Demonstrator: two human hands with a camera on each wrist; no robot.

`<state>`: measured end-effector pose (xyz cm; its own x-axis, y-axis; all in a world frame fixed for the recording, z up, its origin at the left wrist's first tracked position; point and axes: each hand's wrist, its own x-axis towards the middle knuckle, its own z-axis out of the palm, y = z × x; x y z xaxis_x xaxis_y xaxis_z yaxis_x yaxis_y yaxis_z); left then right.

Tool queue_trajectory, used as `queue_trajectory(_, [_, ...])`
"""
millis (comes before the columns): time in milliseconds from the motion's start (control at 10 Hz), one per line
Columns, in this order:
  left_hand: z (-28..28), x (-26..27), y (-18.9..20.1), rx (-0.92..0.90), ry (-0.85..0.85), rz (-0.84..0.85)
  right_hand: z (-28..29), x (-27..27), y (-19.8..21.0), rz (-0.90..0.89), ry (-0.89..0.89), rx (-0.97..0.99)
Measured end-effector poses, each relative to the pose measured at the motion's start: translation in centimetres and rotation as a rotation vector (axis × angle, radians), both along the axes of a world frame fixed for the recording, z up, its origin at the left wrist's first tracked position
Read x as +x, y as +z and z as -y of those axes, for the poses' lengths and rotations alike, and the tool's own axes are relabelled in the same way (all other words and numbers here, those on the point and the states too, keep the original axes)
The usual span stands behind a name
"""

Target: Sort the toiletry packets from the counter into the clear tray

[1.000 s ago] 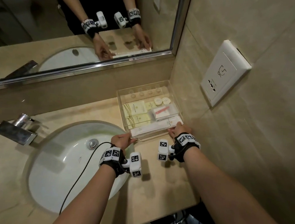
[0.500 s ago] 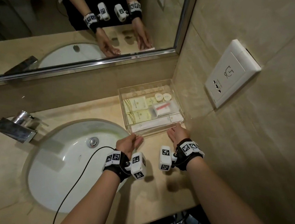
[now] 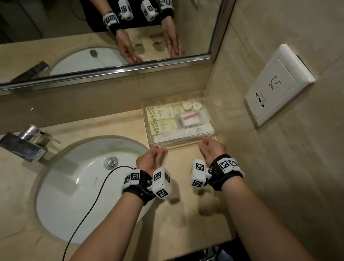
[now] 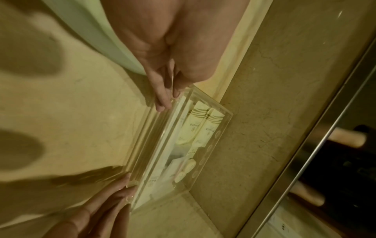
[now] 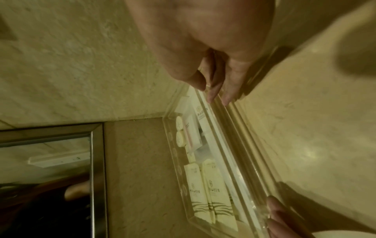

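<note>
Beige counter [image 3: 109, 125] holds sink [image 3: 75, 184], faucet [image 3: 23, 145]; left hand [image 3: 148, 159], right hand [image 3: 212, 150], grips relaxed, touch clear tray [image 3: 186, 146].

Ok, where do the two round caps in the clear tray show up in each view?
Head: round caps at the tray's far right corner, near the wall.
Left wrist: low in the tray, right of centre, close to the right hand.
Right wrist: left of centre, at the tray's upper end.
Shared landmark: the red-striped packet beside the caps.
</note>
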<state>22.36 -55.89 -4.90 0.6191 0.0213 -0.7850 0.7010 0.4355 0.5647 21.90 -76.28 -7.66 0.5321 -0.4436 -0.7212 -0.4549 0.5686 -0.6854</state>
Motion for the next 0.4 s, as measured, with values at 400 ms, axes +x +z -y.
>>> queue_trajectory(400, [-0.5, 1.0, -0.6, -0.041, 0.051, -0.036, 0.3, 1.3, -0.2, 0.027, -0.093, 0.042])
